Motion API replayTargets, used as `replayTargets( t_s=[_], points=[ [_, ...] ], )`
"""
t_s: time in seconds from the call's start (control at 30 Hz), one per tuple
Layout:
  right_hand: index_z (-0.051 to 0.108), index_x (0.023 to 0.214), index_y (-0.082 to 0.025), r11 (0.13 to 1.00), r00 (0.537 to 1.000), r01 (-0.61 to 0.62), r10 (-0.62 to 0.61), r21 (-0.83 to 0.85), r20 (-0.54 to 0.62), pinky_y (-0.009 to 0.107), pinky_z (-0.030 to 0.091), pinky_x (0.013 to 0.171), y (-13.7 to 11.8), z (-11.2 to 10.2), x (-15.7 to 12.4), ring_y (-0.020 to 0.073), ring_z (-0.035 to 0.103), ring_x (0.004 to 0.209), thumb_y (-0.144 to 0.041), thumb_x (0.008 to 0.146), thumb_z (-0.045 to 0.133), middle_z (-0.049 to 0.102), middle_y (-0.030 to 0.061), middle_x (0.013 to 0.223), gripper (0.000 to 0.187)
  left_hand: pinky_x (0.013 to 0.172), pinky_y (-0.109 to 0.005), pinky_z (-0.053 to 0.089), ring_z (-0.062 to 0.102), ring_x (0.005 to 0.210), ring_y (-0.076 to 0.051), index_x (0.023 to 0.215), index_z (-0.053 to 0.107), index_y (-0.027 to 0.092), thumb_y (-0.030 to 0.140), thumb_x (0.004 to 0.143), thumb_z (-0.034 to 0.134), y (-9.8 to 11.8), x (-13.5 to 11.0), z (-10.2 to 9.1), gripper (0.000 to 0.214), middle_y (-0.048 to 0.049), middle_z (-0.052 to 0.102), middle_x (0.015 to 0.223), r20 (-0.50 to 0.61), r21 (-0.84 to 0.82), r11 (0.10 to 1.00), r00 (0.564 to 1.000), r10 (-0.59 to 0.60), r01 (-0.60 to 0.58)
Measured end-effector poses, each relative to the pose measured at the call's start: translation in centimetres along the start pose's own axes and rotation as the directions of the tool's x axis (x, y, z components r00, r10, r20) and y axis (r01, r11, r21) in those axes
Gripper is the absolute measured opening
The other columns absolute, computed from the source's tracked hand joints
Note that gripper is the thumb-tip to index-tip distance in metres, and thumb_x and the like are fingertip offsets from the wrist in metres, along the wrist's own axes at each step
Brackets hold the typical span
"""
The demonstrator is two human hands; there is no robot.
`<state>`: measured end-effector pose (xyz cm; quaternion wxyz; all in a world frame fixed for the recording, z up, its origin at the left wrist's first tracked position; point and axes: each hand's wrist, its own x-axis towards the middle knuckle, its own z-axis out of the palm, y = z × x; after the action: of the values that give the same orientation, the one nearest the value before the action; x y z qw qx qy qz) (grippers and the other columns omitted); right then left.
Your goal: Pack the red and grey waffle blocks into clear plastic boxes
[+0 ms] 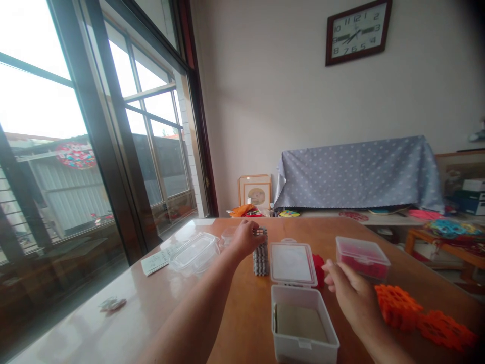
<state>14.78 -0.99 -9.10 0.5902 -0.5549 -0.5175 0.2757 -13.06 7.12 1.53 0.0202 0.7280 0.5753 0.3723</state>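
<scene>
Left hand (245, 237) grips the grey stack (260, 257), right hand (346, 290) well apart.

Only legible text is on the wall clock (358, 31), dark frame, white face. Hour numerals run 10, 11, 12, 2 along the top, 9 and 3 at the sides, 8, 7, 6, 5, 4 along the bottom. The 1 is too faint to confirm. Paper slip (155, 262) at the table's (235, 323) left edge carries print, too small to read.
</scene>
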Motion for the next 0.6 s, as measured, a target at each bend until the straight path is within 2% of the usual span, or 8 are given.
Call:
replayTargets(
  t_s=[0.13,0.23,0.33,0.43,0.53,0.6],
  points=[
    [0.074,0.091,-0.019,1.0,1.0,0.005,-0.005,0.014,-0.012,0.027,0.051,0.065,-0.3,0.0,-0.1,0.0189,0.062,0.069,-0.068,0.089,0.054,0.067,0.0037,0.071,0.054,0.08,-0.035,0.05,0.066,0.088,-0.025,0.099,0.073,0.017,0.035,0.074,0.082,-0.2,0.0,0.4,0.032,-0.0115,0.068,0.104,0.039,0.042,0.999,0.999,-0.012,0.011],
    [0.075,0.09,-0.018,1.0,1.0,0.012,-0.011,0.021,-0.025,0.027,0.052,0.065,-0.5,0.0,-0.1,0.0193,0.062,0.069,-0.069,0.088,0.054,0.068,0.0043,0.071,0.055,0.084,-0.036,0.05,0.067,0.092,-0.026,0.108,0.071,0.017,0.041,0.075,0.082,-0.7,0.0,0.9,0.041,-0.0127,0.068,0.111,0.02,0.013,1.0,1.0,-0.009,0.008],
    [0.075,0.091,-0.018,1.0,0.999,0.015,-0.014,0.022,-0.031,0.028,0.052,0.064,-0.4,-0.1,-0.1,0.0202,0.063,0.068,-0.07,0.088,0.054,0.069,0.0053,0.071,0.057,0.083,-0.036,0.051,0.067,0.092,-0.025,0.11,0.069,0.018,0.048,0.078,0.079,-1.7,-0.3,1.1,0.045,-0.0125,0.069,0.114,-0.039,-0.092,0.996,0.999,-0.022,0.018],
    [0.076,0.092,-0.017,1.0,0.999,0.014,-0.014,0.008,-0.032,0.029,0.053,0.064,-0.2,-0.3,0.0,0.0213,0.065,0.068,-0.071,0.088,0.053,0.07,0.0067,0.072,0.059,0.083,-0.035,0.053,0.067,0.095,-0.024,0.111,0.067,0.018,0.057,0.083,0.072,-3.4,-1.3,1.2,0.048,-0.0114,0.069,0.114,-0.065,-0.244,0.967,0.994,-0.086,0.068],
    [0.076,0.094,-0.018,1.0,0.999,0.006,-0.006,-0.012,-0.033,0.03,0.053,0.065,-0.1,-0.4,-0.1,0.0215,0.066,0.069,-0.071,0.089,0.052,0.071,0.0068,0.074,0.059,0.09,-0.036,0.053,0.066,0.106,-0.024,0.119,0.063,0.017,0.061,0.085,0.07,-5.6,-3.1,1.3,0.056,-0.0133,0.066,0.123,-0.019,-0.402,0.904,0.986,-0.166,0.144],
    [0.076,0.094,-0.018,1.0,0.999,-0.001,0.0,-0.019,-0.033,0.03,0.053,0.066,0.0,-0.4,-0.1,0.0211,0.066,0.069,-0.071,0.089,0.052,0.071,0.0064,0.074,0.058,0.096,-0.038,0.053,0.063,0.116,-0.026,0.127,0.059,0.017,0.061,0.082,0.074,-6.9,-4.5,1.5,0.065,-0.0161,0.062,0.131,0.045,-0.472,0.859,0.979,-0.201,0.198]
  ],
)
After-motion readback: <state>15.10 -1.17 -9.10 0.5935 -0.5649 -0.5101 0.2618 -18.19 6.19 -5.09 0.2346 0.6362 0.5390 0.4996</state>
